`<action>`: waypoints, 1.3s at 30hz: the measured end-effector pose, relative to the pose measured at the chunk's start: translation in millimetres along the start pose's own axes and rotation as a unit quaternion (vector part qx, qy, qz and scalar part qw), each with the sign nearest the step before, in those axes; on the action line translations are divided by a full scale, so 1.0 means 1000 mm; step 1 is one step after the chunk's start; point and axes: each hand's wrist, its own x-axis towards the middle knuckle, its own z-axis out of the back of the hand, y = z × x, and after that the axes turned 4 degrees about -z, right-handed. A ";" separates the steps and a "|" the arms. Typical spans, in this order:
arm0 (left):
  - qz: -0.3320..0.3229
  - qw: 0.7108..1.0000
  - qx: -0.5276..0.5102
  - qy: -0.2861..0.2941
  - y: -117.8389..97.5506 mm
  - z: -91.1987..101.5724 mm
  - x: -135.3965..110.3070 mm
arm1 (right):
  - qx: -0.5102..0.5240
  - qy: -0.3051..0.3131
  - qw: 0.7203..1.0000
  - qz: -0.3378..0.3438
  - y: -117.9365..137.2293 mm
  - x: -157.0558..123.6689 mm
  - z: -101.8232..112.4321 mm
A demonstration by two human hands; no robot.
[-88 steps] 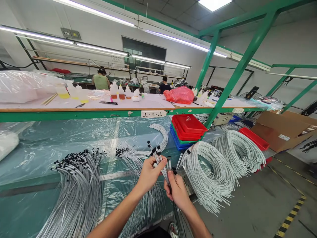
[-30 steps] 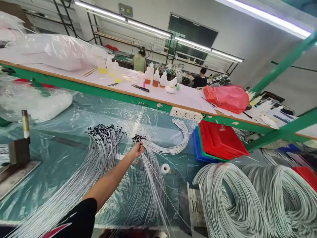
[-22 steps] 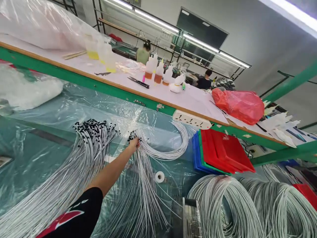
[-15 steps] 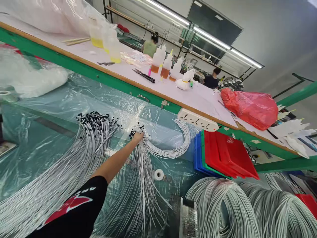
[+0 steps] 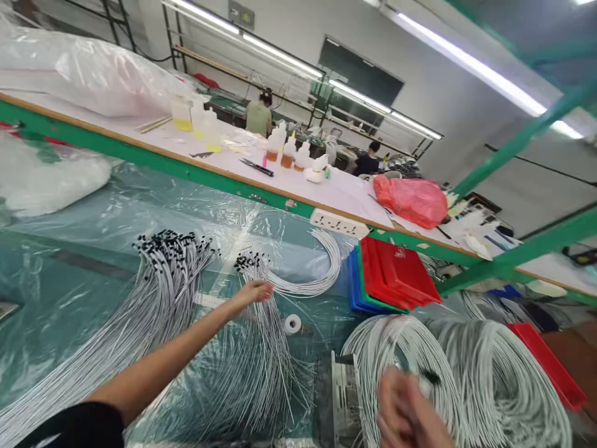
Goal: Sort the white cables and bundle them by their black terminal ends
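Observation:
My left hand [image 5: 256,291] is over the smaller bundle of thin white cables [image 5: 268,330], just below its black-tipped ends [image 5: 250,260]. Its fingers reach loosely to the right and hold nothing that I can see. Low on the right, my right hand [image 5: 410,410] is smeared by motion, its fingers curled together in front of a big white cable coil [image 5: 373,348]. A blurred dark tip [image 5: 431,377] shows beside those fingers; I cannot make out what it belongs to. To the left lies a larger bundle of white cables [image 5: 163,274] with black ends.
A curved cable bundle [image 5: 326,280], a white roll [image 5: 292,324] and stacked red, green and blue trays [image 5: 396,274] stand nearby. A power strip [image 5: 338,223] is fixed to the raised shelf [image 5: 224,171], which bears bottles [image 5: 288,154], tweezers and bags. Two people sit farther back.
My left hand has come away from the black cable ends, slightly down the bundle. My right hand has come into view at the lower right. The view has tilted and shifted.

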 end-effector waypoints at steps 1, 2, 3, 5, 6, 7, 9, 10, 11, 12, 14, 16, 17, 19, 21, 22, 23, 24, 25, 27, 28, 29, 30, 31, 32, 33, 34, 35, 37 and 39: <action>-0.018 0.999 -0.002 0.040 -0.007 -0.012 -0.019 | 0.020 0.013 1.000 0.005 -0.003 0.008 -0.011; -0.040 0.996 -0.003 0.081 -0.016 -0.023 -0.039 | 0.061 0.051 0.997 0.014 -0.006 0.016 -0.022; -0.072 0.990 -0.006 0.124 -0.027 -0.033 -0.060 | 0.086 0.088 0.992 0.021 -0.008 0.025 -0.033; -0.168 0.960 -0.010 0.222 -0.050 -0.050 -0.100 | 0.114 0.148 0.982 0.028 -0.011 0.036 -0.053; -0.205 0.948 -0.006 0.244 -0.062 -0.056 -0.118 | 0.118 0.165 0.979 0.031 -0.013 0.039 -0.061; -0.236 0.939 0.005 0.252 -0.073 -0.062 -0.134 | 0.118 0.174 0.977 0.036 -0.015 0.039 -0.067; -0.288 0.927 0.035 0.236 -0.090 -0.070 -0.158 | 0.114 0.173 0.977 0.054 -0.020 0.035 -0.077; -0.310 0.923 0.048 0.225 -0.096 -0.073 -0.166 | 0.109 0.169 0.977 0.064 -0.023 0.033 -0.080; -0.330 0.918 0.059 0.213 -0.100 -0.075 -0.172 | 0.102 0.165 0.978 0.075 -0.026 0.029 -0.082; -0.347 0.913 0.066 0.205 -0.103 -0.076 -0.176 | 0.095 0.162 0.979 0.083 -0.029 0.027 -0.083; -0.367 0.906 0.077 0.194 -0.106 -0.079 -0.181 | 0.081 0.158 0.980 0.090 -0.036 0.023 -0.083; -0.373 0.907 0.083 0.175 -0.107 -0.080 -0.182 | 0.068 0.158 0.982 0.083 -0.043 0.020 -0.082; -0.372 0.910 0.082 0.163 -0.107 -0.081 -0.181 | 0.062 0.161 0.982 0.079 -0.046 0.018 -0.081; -0.366 0.918 0.071 0.135 -0.108 -0.084 -0.181 | 0.050 0.173 0.981 0.075 -0.051 0.015 -0.079; -0.360 0.923 0.061 0.124 -0.110 -0.087 -0.180 | 0.044 0.179 0.980 0.079 -0.055 0.013 -0.079; -0.357 0.923 0.060 0.126 -0.110 -0.088 -0.181 | 0.044 0.179 0.979 0.082 -0.056 0.011 -0.078; -0.355 0.924 0.062 0.127 -0.111 -0.090 -0.182 | 0.043 0.178 0.979 0.085 -0.056 0.010 -0.078; -0.353 0.925 0.065 0.124 -0.112 -0.091 -0.183 | 0.041 0.174 0.980 0.089 -0.057 0.009 -0.078; -0.351 0.926 0.070 0.121 -0.112 -0.093 -0.184 | 0.037 0.168 0.981 0.092 -0.058 0.009 -0.077; -0.349 0.927 0.081 0.113 -0.113 -0.095 -0.187 | 0.028 0.156 0.983 0.097 -0.060 0.008 -0.077; -0.348 0.927 0.086 0.110 -0.114 -0.095 -0.188 | 0.026 0.151 0.983 0.098 -0.061 0.007 -0.076; -0.348 0.927 0.090 0.110 -0.114 -0.096 -0.188 | 0.026 0.149 0.984 0.099 -0.062 0.007 -0.076; -0.347 0.927 0.093 0.113 -0.115 -0.096 -0.188 | 0.030 0.149 0.984 0.098 -0.063 0.006 -0.076; -0.345 0.927 0.094 0.117 -0.115 -0.096 -0.188 | 0.037 0.151 0.983 0.097 -0.064 0.006 -0.076; -0.342 0.927 0.094 0.121 -0.115 -0.096 -0.187 | 0.047 0.153 0.982 0.096 -0.065 0.006 -0.076; -0.338 0.928 0.094 0.124 -0.114 -0.096 -0.186 | 0.058 0.156 0.981 0.098 -0.066 0.005 -0.077; -0.335 0.929 0.093 0.124 -0.113 -0.095 -0.185 | 0.068 0.159 0.979 0.103 -0.066 0.006 -0.077; -0.332 0.931 0.093 0.122 -0.112 -0.096 -0.184 | 0.078 0.161 0.978 0.111 -0.067 0.006 -0.079; -0.328 0.934 0.084 0.114 -0.108 -0.096 -0.182 | 0.089 0.159 0.975 0.128 -0.068 0.008 -0.081; -0.329 0.937 0.058 0.106 -0.106 -0.098 -0.180 | 0.089 0.143 0.975 0.145 -0.067 0.010 -0.083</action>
